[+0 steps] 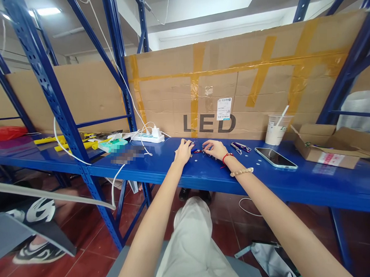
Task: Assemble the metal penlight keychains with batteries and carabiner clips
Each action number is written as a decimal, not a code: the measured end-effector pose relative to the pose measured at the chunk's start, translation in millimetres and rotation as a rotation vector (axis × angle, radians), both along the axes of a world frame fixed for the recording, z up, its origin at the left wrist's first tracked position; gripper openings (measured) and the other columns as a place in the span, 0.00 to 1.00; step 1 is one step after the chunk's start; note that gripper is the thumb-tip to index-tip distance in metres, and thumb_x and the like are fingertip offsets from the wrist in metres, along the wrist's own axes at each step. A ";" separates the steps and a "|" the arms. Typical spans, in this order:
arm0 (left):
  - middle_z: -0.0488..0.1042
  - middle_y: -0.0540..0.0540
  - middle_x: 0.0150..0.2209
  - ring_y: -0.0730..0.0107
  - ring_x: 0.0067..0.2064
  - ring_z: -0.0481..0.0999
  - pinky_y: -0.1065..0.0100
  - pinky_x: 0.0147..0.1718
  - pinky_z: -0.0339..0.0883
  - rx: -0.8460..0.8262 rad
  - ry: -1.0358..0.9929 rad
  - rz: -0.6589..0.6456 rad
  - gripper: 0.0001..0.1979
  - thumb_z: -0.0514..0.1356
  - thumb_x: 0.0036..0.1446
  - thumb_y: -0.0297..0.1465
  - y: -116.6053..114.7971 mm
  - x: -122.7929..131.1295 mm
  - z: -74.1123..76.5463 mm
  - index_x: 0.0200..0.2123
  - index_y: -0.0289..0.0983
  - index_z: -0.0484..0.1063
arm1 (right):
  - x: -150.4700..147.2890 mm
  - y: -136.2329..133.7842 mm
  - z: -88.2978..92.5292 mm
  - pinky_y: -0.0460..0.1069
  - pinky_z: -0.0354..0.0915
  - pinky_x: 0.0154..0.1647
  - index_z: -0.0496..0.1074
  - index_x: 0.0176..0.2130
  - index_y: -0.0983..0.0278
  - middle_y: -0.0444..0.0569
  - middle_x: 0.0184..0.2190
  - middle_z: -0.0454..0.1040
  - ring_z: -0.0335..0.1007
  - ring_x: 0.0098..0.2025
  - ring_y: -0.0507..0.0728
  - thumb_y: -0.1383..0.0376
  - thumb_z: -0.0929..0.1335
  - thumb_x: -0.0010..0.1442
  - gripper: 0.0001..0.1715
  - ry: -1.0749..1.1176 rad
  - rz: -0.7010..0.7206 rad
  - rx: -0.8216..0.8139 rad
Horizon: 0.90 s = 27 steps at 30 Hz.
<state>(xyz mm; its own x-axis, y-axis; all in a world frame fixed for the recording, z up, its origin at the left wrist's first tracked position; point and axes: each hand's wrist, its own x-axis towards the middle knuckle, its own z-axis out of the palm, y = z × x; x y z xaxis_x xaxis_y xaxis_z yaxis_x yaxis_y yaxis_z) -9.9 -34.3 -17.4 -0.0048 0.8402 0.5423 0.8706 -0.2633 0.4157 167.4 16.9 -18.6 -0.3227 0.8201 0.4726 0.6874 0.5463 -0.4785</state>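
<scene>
My left hand point(183, 152) is low over the blue tabletop, its fingers curled together at a small dark blue piece point(197, 150). Beside it, my right hand point(215, 149) has thumb and fingertips drawn together in a pinch, close to the same piece. Small reddish and shiny bits show between the hands, too small to name. What each hand holds is hidden by the fingers. Just right of my right hand lie slim dark items with metal clips point(241, 148).
A phone point(276, 157), a plastic cup with a straw point(275, 129) and an open cardboard box point(328, 147) stand on the right. Left are a white power strip point(148, 137), cables, a green packet point(113, 145) and yellow tools point(80, 144). Blue posts point(58, 80) frame the bench. Another person's shoe point(39, 252) shows below.
</scene>
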 end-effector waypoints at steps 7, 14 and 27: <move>0.64 0.45 0.47 0.68 0.45 0.71 0.68 0.41 0.65 -0.007 0.040 0.025 0.15 0.42 0.63 0.36 -1.9 0.7 1.0 0.46 0.43 0.65 | -1.0 -0.9 1.3 0.45 0.64 0.27 0.73 0.39 0.60 0.41 0.30 0.78 0.72 0.27 0.51 0.68 0.67 0.47 0.15 -0.022 0.001 0.034; 0.65 0.45 0.47 0.67 0.46 0.71 0.68 0.40 0.65 -0.005 0.040 0.033 0.16 0.42 0.63 0.37 -7.4 2.2 4.4 0.47 0.44 0.64 | -0.8 2.1 -0.4 0.44 0.65 0.25 0.73 0.38 0.61 0.42 0.30 0.78 0.71 0.25 0.50 0.67 0.67 0.47 0.14 -0.017 0.027 0.041; 0.66 0.45 0.47 0.66 0.47 0.70 0.68 0.39 0.65 0.057 0.026 0.019 0.16 0.42 0.63 0.38 -9.5 3.3 6.1 0.47 0.43 0.64 | -0.4 5.6 -1.6 0.45 0.65 0.28 0.74 0.38 0.61 0.42 0.30 0.78 0.71 0.25 0.50 0.67 0.68 0.47 0.14 -0.029 0.011 0.041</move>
